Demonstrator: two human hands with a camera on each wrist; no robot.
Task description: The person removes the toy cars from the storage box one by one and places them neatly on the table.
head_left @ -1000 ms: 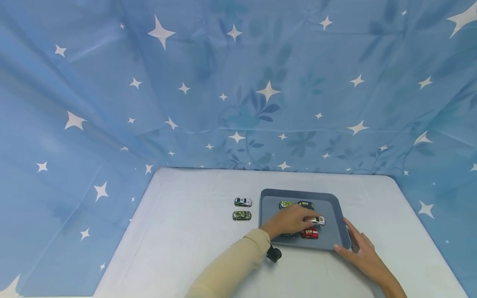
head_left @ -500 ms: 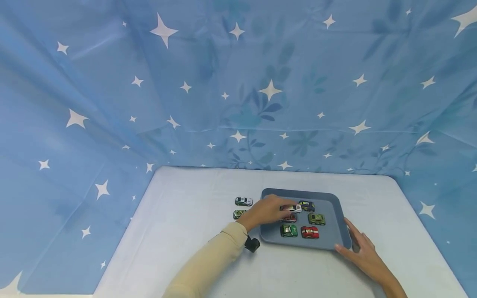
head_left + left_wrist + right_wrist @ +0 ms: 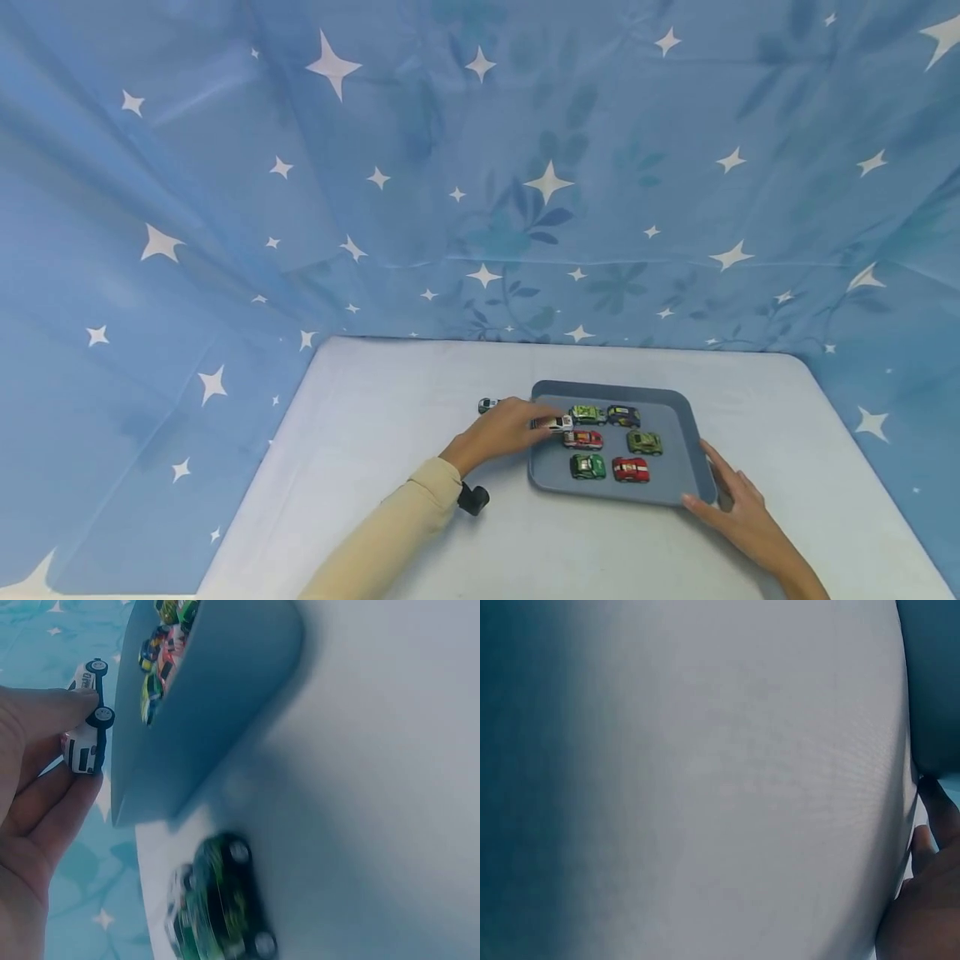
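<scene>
My left hand [image 3: 497, 432] pinches a white toy car [image 3: 557, 424] between thumb and fingers, over the left rim of a grey tray [image 3: 678, 479]. In the left wrist view the white car's wheels face the tray wall [image 3: 232, 697], with the thumb across its side. Inside the tray sit several toy cars, among them a yellow-green car [image 3: 588, 414], a dark blue car [image 3: 623, 415], a red-and-white car [image 3: 582, 439], an olive car [image 3: 644, 442], a green car [image 3: 587, 467] and a red car [image 3: 631, 469]. My right hand [image 3: 742, 515] holds the tray's near right corner.
Left of the tray a silver-white toy car [image 3: 487, 405] shows partly behind the left hand. A camouflage green car [image 3: 225, 900] on the white table [image 3: 360, 417] is hidden from the head view by that hand. Blue star-patterned cloth [image 3: 420, 208] hangs behind the table.
Holding the white car, my left hand has moved left from above the tray's middle to its left rim, uncovering the cars inside. The right hand has stayed at the corner.
</scene>
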